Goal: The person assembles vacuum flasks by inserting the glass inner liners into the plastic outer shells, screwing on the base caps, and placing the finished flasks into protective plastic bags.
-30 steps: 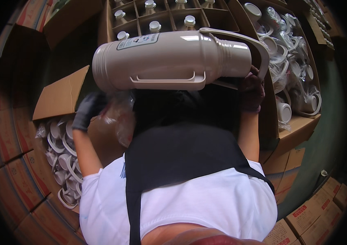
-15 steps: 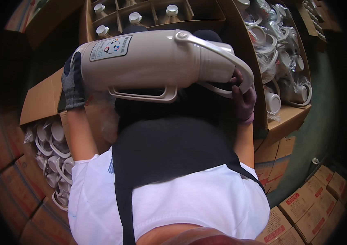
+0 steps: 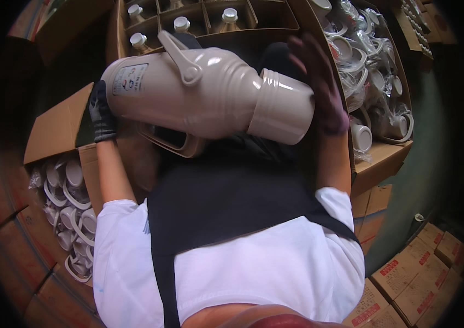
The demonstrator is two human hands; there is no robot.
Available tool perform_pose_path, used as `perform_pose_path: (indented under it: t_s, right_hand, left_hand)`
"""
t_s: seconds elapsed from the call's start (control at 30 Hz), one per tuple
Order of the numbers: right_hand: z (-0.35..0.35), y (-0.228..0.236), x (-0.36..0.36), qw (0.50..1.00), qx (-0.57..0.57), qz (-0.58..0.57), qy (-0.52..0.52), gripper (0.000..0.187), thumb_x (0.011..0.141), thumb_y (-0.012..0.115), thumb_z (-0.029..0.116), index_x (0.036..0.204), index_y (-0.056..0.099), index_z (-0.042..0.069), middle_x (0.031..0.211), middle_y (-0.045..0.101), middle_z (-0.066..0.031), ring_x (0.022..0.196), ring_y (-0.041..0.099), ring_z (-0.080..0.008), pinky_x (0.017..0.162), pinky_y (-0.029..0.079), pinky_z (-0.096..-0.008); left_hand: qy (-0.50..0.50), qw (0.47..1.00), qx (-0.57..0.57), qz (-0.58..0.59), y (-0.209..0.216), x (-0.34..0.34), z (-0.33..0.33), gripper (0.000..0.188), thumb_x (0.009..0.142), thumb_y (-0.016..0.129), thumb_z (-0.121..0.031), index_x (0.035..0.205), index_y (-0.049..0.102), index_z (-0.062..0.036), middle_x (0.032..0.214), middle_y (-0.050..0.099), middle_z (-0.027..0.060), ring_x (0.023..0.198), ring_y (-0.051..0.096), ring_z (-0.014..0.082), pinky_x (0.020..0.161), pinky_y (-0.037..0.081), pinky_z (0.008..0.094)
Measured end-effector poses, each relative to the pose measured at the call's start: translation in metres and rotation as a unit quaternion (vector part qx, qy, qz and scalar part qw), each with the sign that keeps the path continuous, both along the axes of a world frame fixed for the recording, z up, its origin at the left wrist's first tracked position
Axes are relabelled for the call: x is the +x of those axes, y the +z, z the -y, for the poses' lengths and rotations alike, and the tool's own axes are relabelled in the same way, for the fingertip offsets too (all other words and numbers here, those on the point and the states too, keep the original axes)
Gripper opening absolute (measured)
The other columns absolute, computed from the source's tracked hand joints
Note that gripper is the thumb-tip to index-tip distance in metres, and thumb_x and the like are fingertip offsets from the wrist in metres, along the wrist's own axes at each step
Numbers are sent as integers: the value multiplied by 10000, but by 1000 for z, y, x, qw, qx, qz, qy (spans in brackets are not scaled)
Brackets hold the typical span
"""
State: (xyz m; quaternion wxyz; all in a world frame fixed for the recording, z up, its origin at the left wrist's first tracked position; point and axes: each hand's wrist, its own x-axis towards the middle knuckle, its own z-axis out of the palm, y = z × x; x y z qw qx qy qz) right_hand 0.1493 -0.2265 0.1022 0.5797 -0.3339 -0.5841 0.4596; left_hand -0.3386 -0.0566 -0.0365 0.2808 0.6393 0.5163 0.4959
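A beige thermos flask (image 3: pixel 188 90) lies tilted on its side across my lap, its cup-like lid (image 3: pixel 282 106) pointing right and slightly down. At its base, my left hand (image 3: pixel 102 112) in a dark grey glove grips the bottom end; part of the fingers is hidden behind it. My right hand (image 3: pixel 322 87), in a purple glove, is held up just beyond the lid with its fingers stretched out and somewhat blurred. Whether its palm touches the lid I cannot tell. The swing handle (image 3: pixel 176 54) stands up on the flask's far side, and the fixed side grip (image 3: pixel 174 143) faces me.
Ahead stands a divided carton (image 3: pixel 275 19) with several silver-capped bottles (image 3: pixel 230 19). On the right, a carton (image 3: pixel 382 153) holds plastic-wrapped beige lids and handles (image 3: pixel 363 74); another such carton (image 3: pixel 51 123) sits at left. Stacked closed boxes (image 3: pixel 407 268) stand at lower right.
The swing handle has flipped from over the lid back toward the flask's body. My right hand has let go of it and opened beside the lid. The flask has tilted, lid end lower.
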Motion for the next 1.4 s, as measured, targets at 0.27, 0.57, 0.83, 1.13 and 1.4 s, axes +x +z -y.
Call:
perform_pose_path:
  t_s: [0.27, 0.57, 0.83, 1.13, 1.4]
  right_hand:
    - [64, -4, -38, 933, 26, 336, -127, 1028, 800, 623, 620, 1523, 133, 79, 1541, 227, -168, 1404, 273, -326, 1127, 264, -437]
    - [64, -12, -6, 813, -567, 132, 14, 983, 801, 314, 833, 1361, 445, 36, 1065, 645, -156, 815, 627, -194, 623, 485, -297]
    - [95, -11, -38, 941, -223, 248, -59, 1045, 754, 791, 342, 1520, 112, 135, 1493, 289, -152, 1375, 307, -267, 1135, 236, -396]
    - [68, -80, -60, 948, -28, 198, -248, 994, 623, 856, 147, 1415, 259, 80, 1302, 453, -180, 1204, 476, -295, 995, 421, -403]
    - [78, -103, -65, 932, 48, 356, 47, 748, 804, 712, 142, 1445, 333, 70, 1248, 547, -180, 1068, 604, -294, 886, 499, -319]
  left_hand:
    - [27, 984, -98, 145, 0, -6, 18, 370, 991, 514, -265, 1204, 594, 26, 1163, 637, 99, 1036, 589, 178, 937, 454, 309]
    - [8, 972, -75, 222, 54, 50, 29, 359, 945, 608, -272, 1198, 617, -18, 1137, 656, 87, 1009, 603, 168, 908, 467, 302]
    - [8, 984, -29, 174, 61, 49, 34, 390, 916, 653, -233, 1241, 593, -26, 1181, 638, 82, 1038, 594, 175, 929, 462, 309]
    - [-130, 979, 139, 74, 184, 100, -35, 392, 916, 615, -127, 1277, 542, 8, 1236, 577, 90, 1136, 537, 187, 982, 425, 322]
    - [-333, 805, -149, 468, 66, 229, -141, 531, 976, 451, -489, 1265, 527, -50, 1137, 605, 40, 1067, 547, 148, 956, 430, 296]
